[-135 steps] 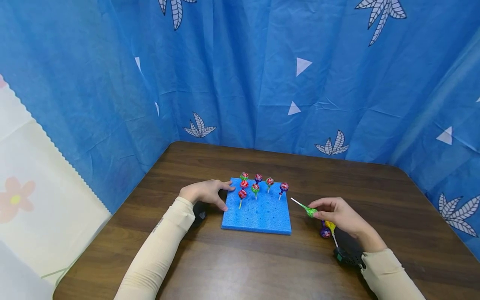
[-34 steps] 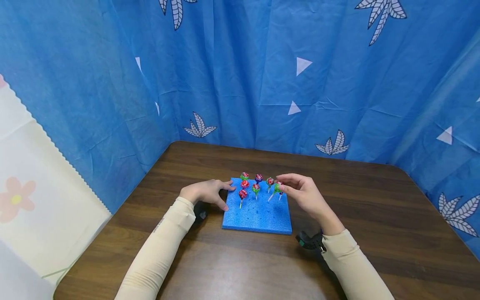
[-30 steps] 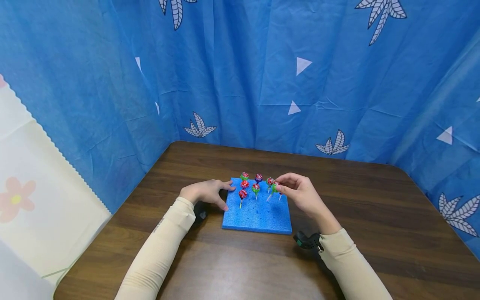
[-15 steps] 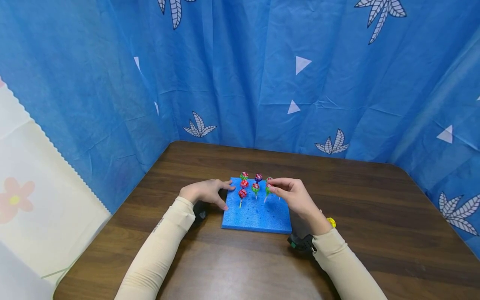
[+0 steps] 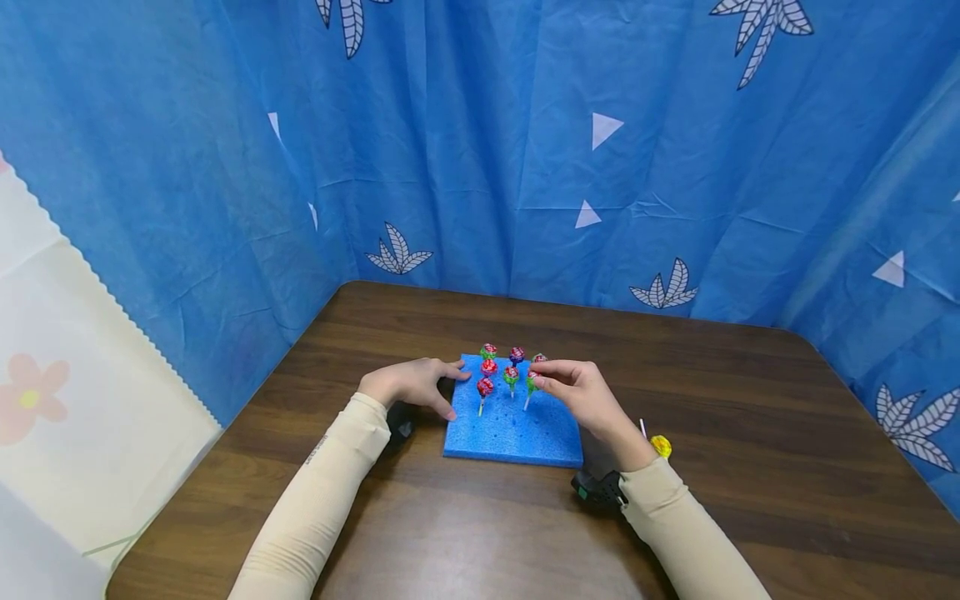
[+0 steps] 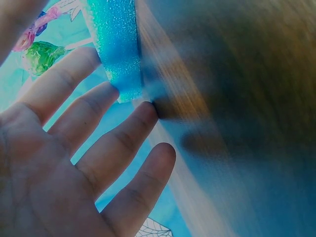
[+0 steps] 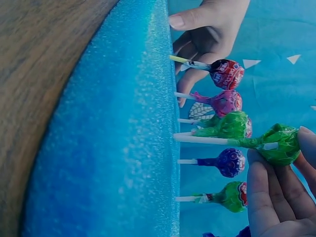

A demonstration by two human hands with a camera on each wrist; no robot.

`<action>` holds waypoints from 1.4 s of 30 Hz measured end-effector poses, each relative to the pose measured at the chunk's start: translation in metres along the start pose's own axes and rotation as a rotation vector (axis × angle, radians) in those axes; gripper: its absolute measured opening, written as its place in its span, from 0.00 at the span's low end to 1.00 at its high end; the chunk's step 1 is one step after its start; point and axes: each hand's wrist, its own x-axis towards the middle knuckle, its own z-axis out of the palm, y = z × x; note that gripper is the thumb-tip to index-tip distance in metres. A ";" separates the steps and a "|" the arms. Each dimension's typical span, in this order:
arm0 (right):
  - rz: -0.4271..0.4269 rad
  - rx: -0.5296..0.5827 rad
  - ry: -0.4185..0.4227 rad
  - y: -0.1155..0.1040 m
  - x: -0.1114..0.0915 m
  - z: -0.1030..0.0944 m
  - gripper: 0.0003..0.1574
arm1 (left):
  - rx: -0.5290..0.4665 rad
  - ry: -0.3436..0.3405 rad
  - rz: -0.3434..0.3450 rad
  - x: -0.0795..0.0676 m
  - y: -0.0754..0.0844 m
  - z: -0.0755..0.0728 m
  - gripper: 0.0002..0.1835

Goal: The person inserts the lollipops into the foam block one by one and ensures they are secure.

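Note:
A blue foam block [image 5: 517, 446] lies on the table with several wrapped lollipops standing in it by their sticks. Among them are a red one [image 5: 485, 387], a purple one [image 5: 517, 355] and a green one [image 5: 512, 375]. My right hand [image 5: 588, 402] pinches another green lollipop [image 7: 279, 144] by its wrapped head between thumb and fingers. Its white stick points down, slightly tilted, the tip right at the foam surface in the right wrist view. My left hand [image 5: 412, 385] rests at the block's left edge, thumb and fingers spread and touching it.
On the brown wooden table [image 5: 420, 517], a yellow lollipop [image 5: 661, 446] lies to the right, beyond my right forearm. A blue patterned curtain [image 5: 480, 167] hangs along the table's back and sides. A black wrist device [image 5: 597, 487] sits under my right wrist.
My right hand has carried the green lollipop from the table's right side to over the foam, turned stick down, then further left and slightly lower. The left hand has stayed put.

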 end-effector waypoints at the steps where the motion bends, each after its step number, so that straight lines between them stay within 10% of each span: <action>1: 0.003 0.000 -0.002 0.000 0.000 0.000 0.20 | -0.002 0.000 0.001 0.000 0.000 0.000 0.41; 42: 0.004 0.005 -0.008 0.005 0.001 0.007 0.17 | -0.012 -0.001 0.018 0.000 0.000 0.000 0.42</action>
